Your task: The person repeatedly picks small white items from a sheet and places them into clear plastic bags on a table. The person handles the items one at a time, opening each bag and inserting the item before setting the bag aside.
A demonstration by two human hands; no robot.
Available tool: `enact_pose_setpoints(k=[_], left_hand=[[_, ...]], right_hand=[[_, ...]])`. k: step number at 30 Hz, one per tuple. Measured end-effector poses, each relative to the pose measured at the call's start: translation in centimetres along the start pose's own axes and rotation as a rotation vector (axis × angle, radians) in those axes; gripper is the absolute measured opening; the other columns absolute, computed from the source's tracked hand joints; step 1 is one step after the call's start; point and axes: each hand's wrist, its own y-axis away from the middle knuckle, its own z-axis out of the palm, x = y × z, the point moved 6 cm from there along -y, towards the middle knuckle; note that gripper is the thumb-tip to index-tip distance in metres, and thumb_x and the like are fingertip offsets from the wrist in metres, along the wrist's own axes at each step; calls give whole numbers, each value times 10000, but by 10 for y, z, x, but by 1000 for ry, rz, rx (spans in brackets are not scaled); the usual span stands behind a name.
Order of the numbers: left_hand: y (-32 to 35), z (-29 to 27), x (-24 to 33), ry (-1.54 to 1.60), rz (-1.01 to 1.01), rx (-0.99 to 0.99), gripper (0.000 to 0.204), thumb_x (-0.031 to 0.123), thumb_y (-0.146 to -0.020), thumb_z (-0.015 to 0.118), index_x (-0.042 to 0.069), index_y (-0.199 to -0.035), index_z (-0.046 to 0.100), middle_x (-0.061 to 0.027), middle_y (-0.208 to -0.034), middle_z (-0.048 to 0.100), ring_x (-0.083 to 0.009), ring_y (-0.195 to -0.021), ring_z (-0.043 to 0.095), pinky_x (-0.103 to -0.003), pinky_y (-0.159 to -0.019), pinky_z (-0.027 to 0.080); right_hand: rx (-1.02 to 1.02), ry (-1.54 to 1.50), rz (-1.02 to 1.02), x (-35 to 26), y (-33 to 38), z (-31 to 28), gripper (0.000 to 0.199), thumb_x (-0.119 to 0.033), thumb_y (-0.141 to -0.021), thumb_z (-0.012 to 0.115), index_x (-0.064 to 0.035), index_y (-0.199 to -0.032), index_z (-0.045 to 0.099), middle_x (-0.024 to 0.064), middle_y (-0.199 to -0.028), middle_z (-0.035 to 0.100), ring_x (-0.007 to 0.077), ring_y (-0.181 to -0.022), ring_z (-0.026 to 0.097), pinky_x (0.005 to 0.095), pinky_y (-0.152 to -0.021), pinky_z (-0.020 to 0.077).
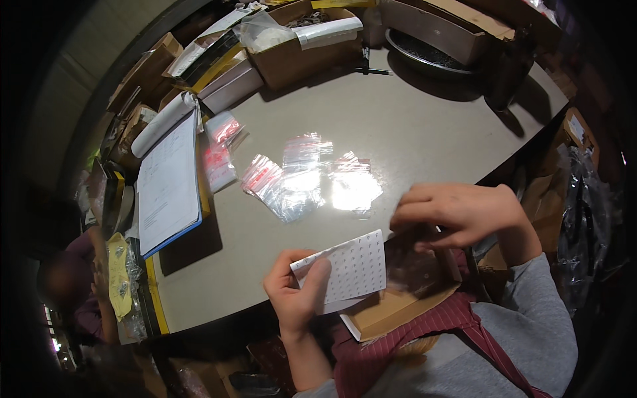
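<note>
My left hand (295,288) pinches a white sheet of small printed stickers (355,264), thumb on top, tilted above the table's near edge. To the right, my right hand (458,215) hovers over an open shallow cardboard box (391,312); its fingers are bent, with a gap to the thumb, and I make out nothing held. Clear plastic (415,268) lies inside this box, partly in shadow under the hand. Beyond the sheet, several small clear zip bags (302,176) lie fanned on the table, with another glossy pile (355,182) beside them.
A clipboard with papers (169,186) leans at the left, beside red-marked bags (219,159). Cardboard boxes (298,56) line the back, with a black pen (375,71), a round metal pan (431,56) and a dark bottle (511,69). Another person (86,285) sits at the far left.
</note>
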Motion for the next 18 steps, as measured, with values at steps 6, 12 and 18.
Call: enact_pose_setpoints(k=[6,12,18], left_hand=[[1,5,-2,-81,25,25,115,23,-916,779,-35,-966,693,-26,-878,714,-79,-804,629,-247,-744,513],[-2,7,-4,-166,63,61,128,62,-936,780,-3,-945,670,-3,-840,685,-49,-756,588,-216,-701,469],[-4,4,-5,-188,21,53,132,72,-948,772,-27,-951,686,-44,-837,724,-76,-784,623,-253,-724,507]], right_hand=[[297,185,-40,-15,-39,20,451,-122,-762,790,-33,-1151,579,157,-1092,612,369,-1084,600,459,-943,508],[480,438,-58,-17,-43,38,344,-115,-734,712,-22,-1053,625,123,-1016,615,310,-966,609,404,-851,518],[549,653,-157,-21,-37,52,385,-116,-736,687,-12,-1107,684,121,-1039,650,297,-949,646,408,-795,558]])
